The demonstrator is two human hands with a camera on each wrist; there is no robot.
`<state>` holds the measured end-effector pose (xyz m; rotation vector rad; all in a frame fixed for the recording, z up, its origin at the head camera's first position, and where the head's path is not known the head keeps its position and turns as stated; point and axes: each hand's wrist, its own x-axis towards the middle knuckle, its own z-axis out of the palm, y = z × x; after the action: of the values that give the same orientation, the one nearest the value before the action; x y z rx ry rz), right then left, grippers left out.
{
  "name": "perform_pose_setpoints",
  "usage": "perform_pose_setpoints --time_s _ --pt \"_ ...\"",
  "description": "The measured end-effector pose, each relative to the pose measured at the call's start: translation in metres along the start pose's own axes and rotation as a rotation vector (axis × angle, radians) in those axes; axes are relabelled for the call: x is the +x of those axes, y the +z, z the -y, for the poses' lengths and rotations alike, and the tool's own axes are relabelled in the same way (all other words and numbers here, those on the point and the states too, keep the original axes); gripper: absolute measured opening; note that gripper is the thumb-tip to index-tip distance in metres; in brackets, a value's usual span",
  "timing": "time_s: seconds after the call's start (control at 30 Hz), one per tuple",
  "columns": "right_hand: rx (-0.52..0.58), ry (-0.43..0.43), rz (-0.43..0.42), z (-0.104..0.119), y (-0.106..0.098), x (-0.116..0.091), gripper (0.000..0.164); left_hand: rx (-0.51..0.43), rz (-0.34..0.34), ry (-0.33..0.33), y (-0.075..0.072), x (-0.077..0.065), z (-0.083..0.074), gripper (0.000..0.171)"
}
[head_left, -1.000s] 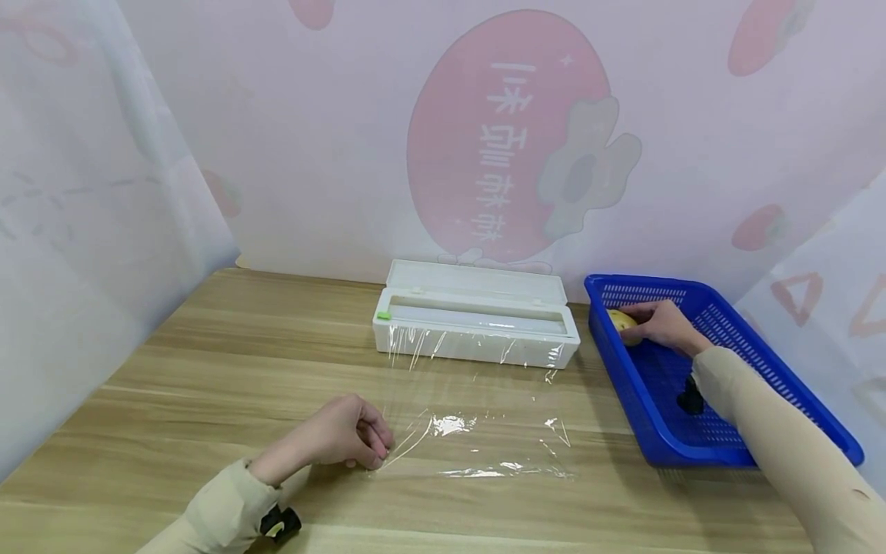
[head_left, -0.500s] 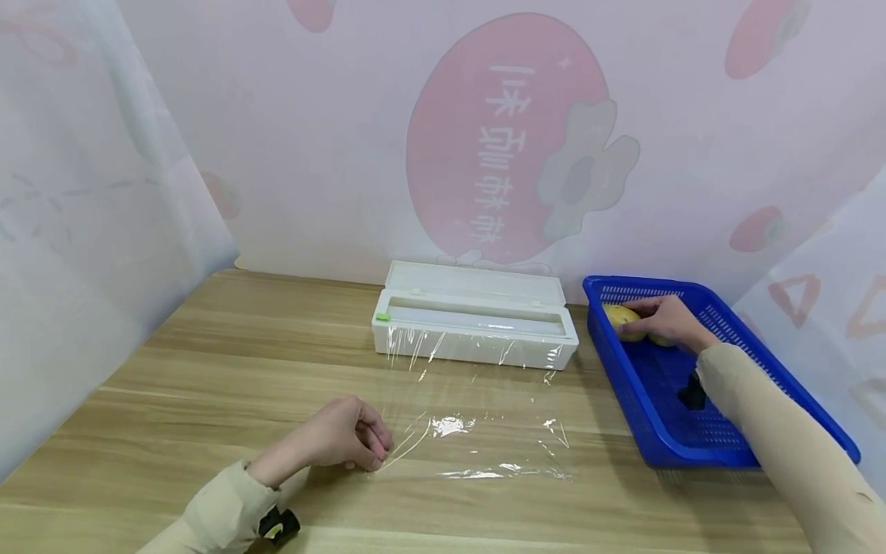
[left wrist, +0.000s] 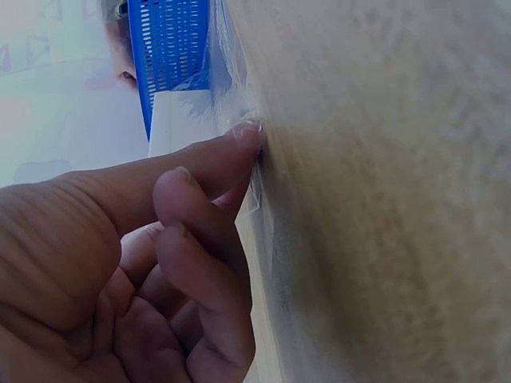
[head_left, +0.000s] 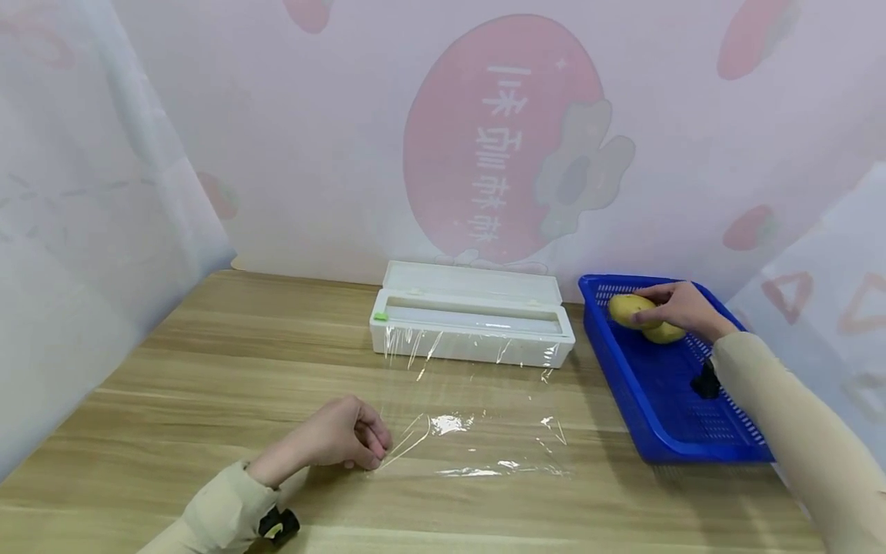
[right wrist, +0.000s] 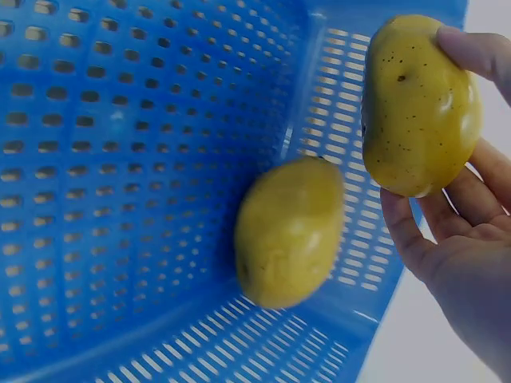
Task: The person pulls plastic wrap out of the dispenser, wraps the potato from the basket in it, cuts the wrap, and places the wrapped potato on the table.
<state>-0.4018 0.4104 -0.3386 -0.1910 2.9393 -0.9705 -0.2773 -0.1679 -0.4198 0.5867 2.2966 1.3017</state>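
My right hand point(head_left: 687, 309) grips a yellow mango point(right wrist: 419, 108) with small dark specks, thumb on one side and fingers on the other. It is raised inside the blue basket point(head_left: 640, 419), near the far left corner. A second mango point(right wrist: 289, 231) lies in the basket under that hand. On the table, my left hand point(head_left: 346, 437) pinches the near left corner of a sheet of clear plastic wrap point(head_left: 484, 431) between thumb and index finger. The wrap stretches from a white wrap dispenser point(head_left: 474, 342) with its lid up, lying flat toward me.
The wooden table point(head_left: 228, 369) carries the dispenser at the back middle and the basket on the right. A light printed curtain point(head_left: 311, 154) hangs right behind them. A small green slider point(head_left: 381, 316) sits on the dispenser's left end.
My right hand has lifted the mango and drawn it up and slightly right, bringing the second mango into sight. My left hand stays in place on the wrap's corner.
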Motion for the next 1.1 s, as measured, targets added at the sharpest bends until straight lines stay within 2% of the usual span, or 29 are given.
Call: perform_pose_setpoints --time_s 0.47,0.57,0.67,0.77,0.9,1.1 --pt "0.141 -0.021 -0.097 0.028 -0.016 -0.011 0.069 0.04 -0.02 0.001 -0.005 0.003 0.002 0.023" --pt "0.156 -0.038 -0.125 0.042 -0.015 -0.014 0.066 0.029 -0.018 0.004 -0.005 0.003 0.002 0.023" --pt "0.173 -0.06 -0.15 0.064 -0.012 -0.019 0.063 0.016 -0.017 0.004 -0.005 0.003 0.003 0.023" --pt "0.221 -0.093 -0.155 0.094 -0.004 -0.025 0.061 0.006 -0.018 -0.001 -0.005 0.004 0.003 0.023" --pt "0.35 -0.149 -0.128 0.131 0.016 -0.034 0.059 0.017 -0.024 -0.005 -0.005 0.007 0.003 0.023" --pt "0.503 -0.211 0.004 0.179 0.064 -0.049 0.063 0.034 -0.023 -0.001 -0.004 0.01 0.004 0.023"
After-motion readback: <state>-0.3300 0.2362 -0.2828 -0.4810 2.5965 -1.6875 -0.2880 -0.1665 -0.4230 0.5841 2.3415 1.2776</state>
